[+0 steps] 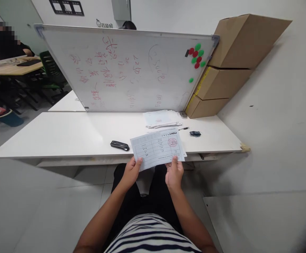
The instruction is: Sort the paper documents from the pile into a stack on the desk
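Observation:
Between my two hands is a light-blue printed form [155, 149] with a table and a round red stamp, held tilted over the desk's front edge. My left hand [132, 173] pinches its near left corner, thumb on top. At the near right corner my right hand [174, 173] grips it the same way, with the fingers underneath. A black stapler [119, 145] lies on the desk to the left of the form. Behind the form sits a stack of papers [160, 119]. A pen [183, 129] and a small dark packet [195, 134] rest to its right.
The white desk [71, 133] runs across in front of me. A whiteboard [131, 70] with red writing and magnets stands along its back. Cardboard boxes [216, 82] are piled at the right, near a computer mouse [183, 115]. Another person [26, 49] sits at the far left.

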`<state>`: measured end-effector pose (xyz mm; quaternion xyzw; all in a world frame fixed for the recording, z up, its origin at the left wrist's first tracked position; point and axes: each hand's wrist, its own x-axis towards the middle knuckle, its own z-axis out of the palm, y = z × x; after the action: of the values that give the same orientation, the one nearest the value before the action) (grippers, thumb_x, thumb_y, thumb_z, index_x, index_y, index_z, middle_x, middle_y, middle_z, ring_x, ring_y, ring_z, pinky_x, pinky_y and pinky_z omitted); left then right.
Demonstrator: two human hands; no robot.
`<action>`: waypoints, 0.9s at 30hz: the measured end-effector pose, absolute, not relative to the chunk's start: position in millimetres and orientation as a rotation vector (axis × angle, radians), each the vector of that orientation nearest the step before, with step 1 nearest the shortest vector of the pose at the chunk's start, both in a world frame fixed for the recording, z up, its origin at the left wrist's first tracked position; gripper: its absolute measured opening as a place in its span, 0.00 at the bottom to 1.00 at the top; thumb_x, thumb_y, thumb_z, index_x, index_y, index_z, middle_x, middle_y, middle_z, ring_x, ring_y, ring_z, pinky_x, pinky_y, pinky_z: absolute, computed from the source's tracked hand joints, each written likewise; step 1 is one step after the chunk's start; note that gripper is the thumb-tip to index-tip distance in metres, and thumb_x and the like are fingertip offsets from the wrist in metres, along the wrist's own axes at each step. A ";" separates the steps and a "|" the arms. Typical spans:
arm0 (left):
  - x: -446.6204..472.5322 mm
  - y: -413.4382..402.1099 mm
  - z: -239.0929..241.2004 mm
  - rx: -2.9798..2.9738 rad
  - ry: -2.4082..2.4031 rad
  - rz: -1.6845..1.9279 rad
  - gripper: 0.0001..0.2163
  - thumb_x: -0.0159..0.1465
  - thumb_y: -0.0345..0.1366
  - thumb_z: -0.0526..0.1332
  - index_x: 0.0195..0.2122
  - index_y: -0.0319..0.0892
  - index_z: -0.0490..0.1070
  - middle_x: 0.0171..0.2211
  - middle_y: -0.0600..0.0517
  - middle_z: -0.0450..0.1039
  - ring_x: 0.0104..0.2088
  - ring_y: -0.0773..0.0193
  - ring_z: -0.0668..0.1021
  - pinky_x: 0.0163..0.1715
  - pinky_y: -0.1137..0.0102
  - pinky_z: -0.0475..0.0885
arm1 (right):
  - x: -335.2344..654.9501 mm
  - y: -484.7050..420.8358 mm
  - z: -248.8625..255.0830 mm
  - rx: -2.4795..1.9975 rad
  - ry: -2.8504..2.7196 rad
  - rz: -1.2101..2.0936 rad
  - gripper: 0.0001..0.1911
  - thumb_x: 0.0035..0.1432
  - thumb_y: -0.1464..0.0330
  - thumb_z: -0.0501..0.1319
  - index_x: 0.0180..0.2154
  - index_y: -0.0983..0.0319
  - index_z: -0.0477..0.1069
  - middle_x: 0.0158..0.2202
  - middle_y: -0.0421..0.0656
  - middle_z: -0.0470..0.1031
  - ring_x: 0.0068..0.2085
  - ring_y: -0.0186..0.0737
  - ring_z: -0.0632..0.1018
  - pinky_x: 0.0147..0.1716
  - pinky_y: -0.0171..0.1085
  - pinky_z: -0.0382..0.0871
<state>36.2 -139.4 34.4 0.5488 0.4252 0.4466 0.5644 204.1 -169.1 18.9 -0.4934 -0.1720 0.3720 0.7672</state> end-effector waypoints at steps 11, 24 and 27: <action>11.4 -105.4 60.3 1.451 1.006 0.784 0.19 0.61 0.52 0.57 0.37 0.41 0.77 0.37 0.49 0.78 0.41 0.57 0.77 0.46 0.62 0.71 | 261.9 -162.1 16.5 -1.096 -0.529 0.842 0.19 0.50 0.59 0.69 0.41 0.62 0.77 0.44 0.46 0.79 0.50 0.48 0.77 0.54 0.51 0.68; 25.7 -91.6 63.2 1.639 1.282 1.176 0.13 0.56 0.48 0.64 0.25 0.44 0.75 0.26 0.54 0.75 0.31 0.62 0.76 0.34 0.69 0.69 | 298.8 -155.5 25.9 -1.175 -0.811 0.901 0.23 0.46 0.59 0.71 0.44 0.61 0.76 0.43 0.45 0.80 0.46 0.49 0.78 0.53 0.52 0.67; 30.5 -79.4 63.5 1.733 1.332 1.256 0.14 0.57 0.48 0.63 0.24 0.44 0.73 0.24 0.54 0.73 0.30 0.63 0.75 0.34 0.69 0.68 | 311.8 -142.3 38.1 -1.201 -0.945 0.958 0.24 0.46 0.59 0.71 0.45 0.61 0.75 0.45 0.46 0.79 0.48 0.49 0.77 0.53 0.50 0.67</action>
<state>30.5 -79.4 63.5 0.6548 0.5030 0.4743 0.3054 311.8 -142.3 38.1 -0.5223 -0.4110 0.4166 0.6202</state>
